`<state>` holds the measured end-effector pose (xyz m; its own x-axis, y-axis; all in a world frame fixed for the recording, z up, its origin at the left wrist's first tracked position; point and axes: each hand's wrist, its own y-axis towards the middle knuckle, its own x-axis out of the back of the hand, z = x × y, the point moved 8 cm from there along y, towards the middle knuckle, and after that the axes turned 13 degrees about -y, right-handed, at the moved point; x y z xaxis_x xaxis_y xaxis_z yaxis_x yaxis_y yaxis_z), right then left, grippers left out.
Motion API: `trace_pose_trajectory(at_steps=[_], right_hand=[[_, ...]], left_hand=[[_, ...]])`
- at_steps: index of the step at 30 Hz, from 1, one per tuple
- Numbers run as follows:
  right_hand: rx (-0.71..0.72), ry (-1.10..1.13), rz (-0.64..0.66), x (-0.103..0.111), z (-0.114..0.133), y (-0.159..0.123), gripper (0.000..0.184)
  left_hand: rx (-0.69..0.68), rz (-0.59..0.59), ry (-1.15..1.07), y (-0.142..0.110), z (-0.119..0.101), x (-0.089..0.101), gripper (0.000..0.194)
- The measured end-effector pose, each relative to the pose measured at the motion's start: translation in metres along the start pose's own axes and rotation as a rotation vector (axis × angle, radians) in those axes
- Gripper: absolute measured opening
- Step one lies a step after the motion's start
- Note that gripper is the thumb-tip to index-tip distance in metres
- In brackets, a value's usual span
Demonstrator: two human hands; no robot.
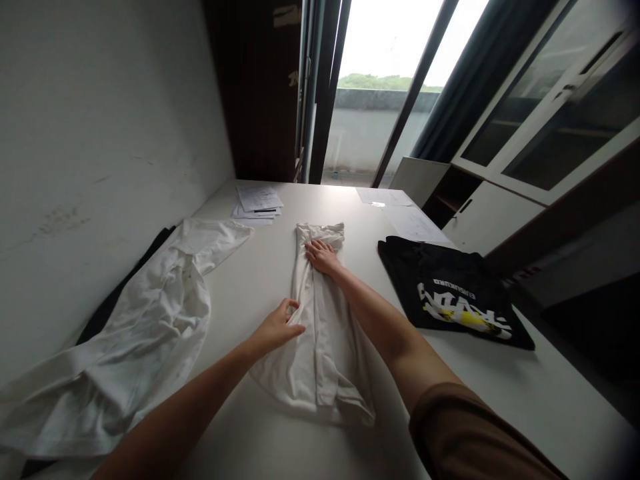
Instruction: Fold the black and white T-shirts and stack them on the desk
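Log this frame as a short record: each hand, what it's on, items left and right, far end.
left hand: at the near garment's left edge, thumb and forefinger apart
right hand: laid on the same garment, nearer its far end
near garment: white, in a long narrow shape, wrinkled
left side: rumpled white garment, dark fabric partly under it
right side: folded black garment, white and yellow print
far end: papers at left and right
surface: white table

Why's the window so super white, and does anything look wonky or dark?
Head view: strong daylight probably bleaches the window; head view: the cabinet leans, perhaps from lens stretch; head view: the table shines at its far end, looks dimmer nearby, and the white garment under the right hand shows folds.
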<state>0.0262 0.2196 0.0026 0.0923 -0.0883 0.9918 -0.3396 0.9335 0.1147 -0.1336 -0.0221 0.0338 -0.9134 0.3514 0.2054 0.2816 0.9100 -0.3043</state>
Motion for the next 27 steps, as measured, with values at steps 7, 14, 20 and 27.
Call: trace_pose_trajectory(at_steps=[7,14,20,27], right_hand=[[-0.083,0.122,-0.028,0.001,-0.014,0.017,0.051],[-0.152,0.418,-0.03,0.009,-0.037,0.028,0.051],[-0.12,0.455,-0.052,0.014,-0.033,0.022,0.048],[-0.135,0.149,-0.094,0.023,-0.021,0.011,0.044]], left_hand=[[-0.114,0.043,0.042,-0.022,-0.024,-0.019,0.03],[-0.228,0.162,0.255,-0.066,-0.068,-0.085,0.029],[-0.282,0.248,0.577,-0.076,-0.037,-0.137,0.043],[-0.489,0.316,0.639,-0.086,-0.035,-0.145,0.037]])
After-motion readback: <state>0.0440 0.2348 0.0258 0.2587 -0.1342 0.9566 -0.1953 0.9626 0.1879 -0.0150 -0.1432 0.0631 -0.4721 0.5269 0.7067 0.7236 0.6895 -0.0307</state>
